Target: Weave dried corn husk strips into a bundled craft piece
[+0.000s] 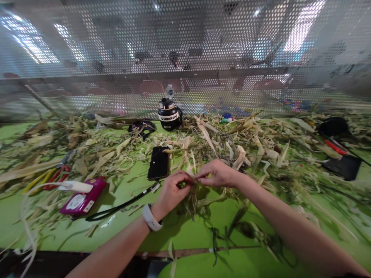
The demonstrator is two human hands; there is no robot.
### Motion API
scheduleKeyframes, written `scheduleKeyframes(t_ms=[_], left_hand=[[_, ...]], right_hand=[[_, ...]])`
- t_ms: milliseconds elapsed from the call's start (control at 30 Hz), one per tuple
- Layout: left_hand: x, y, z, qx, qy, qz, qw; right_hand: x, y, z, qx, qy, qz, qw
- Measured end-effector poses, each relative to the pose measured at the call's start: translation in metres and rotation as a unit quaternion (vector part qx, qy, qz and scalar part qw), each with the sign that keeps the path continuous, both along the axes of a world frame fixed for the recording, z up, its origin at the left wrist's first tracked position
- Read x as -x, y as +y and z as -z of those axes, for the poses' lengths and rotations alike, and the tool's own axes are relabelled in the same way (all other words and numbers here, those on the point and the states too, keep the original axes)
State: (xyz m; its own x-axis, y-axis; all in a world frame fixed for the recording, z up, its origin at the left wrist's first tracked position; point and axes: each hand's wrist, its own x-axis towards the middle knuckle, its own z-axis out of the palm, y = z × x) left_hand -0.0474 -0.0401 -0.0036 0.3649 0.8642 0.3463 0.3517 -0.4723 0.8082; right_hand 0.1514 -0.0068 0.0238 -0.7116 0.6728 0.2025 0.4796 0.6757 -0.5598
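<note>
A small bundle of dried corn husk (189, 166) sticks up between my hands, its frayed ends hanging below. My left hand (175, 189), with a white band on the wrist, pinches the bundle between thumb and fingers. From the other side, my right hand (216, 173) has its thumb and fingertips closed at the same spot, touching the husk close to the left fingertips. Fingers hide the exact place where the husk is gripped. Just beyond the left hand lies a black phone (158, 163).
Loose husk strips litter the green table (127, 235). At left are a purple power bank (82, 202) with a white plug and cable, a black strap (121, 205) and red-handled pliers (59, 177). A black bottle (169, 116) stands before a perforated metal screen (203, 46).
</note>
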Motion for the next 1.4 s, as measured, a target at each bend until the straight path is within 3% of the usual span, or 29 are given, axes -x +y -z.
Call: scheduleKeyframes(t_ms=[300,433,567,633,800,933,1033,1167,1267,1333,1400], left_hand=[[0.002,-0.001,-0.005,0.037,-0.01,0.016,0.999],[0.0,0.0,-0.008,0.12,-0.048,0.056,0.99],[-0.001,0.004,-0.009,0.265,-0.106,0.089,0.954],[-0.001,0.006,-0.008,0.294,-0.131,0.092,0.942],[-0.003,0.008,0.002,0.239,-0.073,0.071,0.966],[-0.007,0.006,0.01,0.141,0.015,0.073,0.987],[-0.008,0.005,0.011,0.091,0.083,0.064,0.99],[-0.007,0.004,0.009,0.035,0.134,0.062,0.988],[-0.008,0.004,0.009,0.02,0.151,0.066,0.986],[-0.009,0.003,0.009,0.022,0.149,0.07,0.986],[-0.01,0.003,0.008,0.022,0.144,0.078,0.986]], right_hand=[[-0.019,0.007,0.008,0.068,0.007,0.038,0.997],[-0.024,0.002,0.015,0.041,0.024,0.071,0.996],[-0.021,-0.005,0.019,-0.005,0.049,0.084,0.995],[-0.02,-0.007,0.02,-0.012,0.056,0.082,0.995],[-0.024,-0.017,0.023,-0.075,0.056,0.129,0.987],[-0.024,-0.028,0.019,-0.135,-0.033,0.142,0.98],[-0.025,-0.033,0.017,-0.139,-0.074,0.146,0.977],[-0.031,-0.03,0.015,-0.051,-0.008,0.185,0.981],[-0.036,-0.026,0.013,0.151,0.093,0.171,0.969],[-0.036,-0.025,0.013,0.322,0.182,0.148,0.917],[-0.031,-0.025,0.015,0.441,0.281,0.141,0.84]])
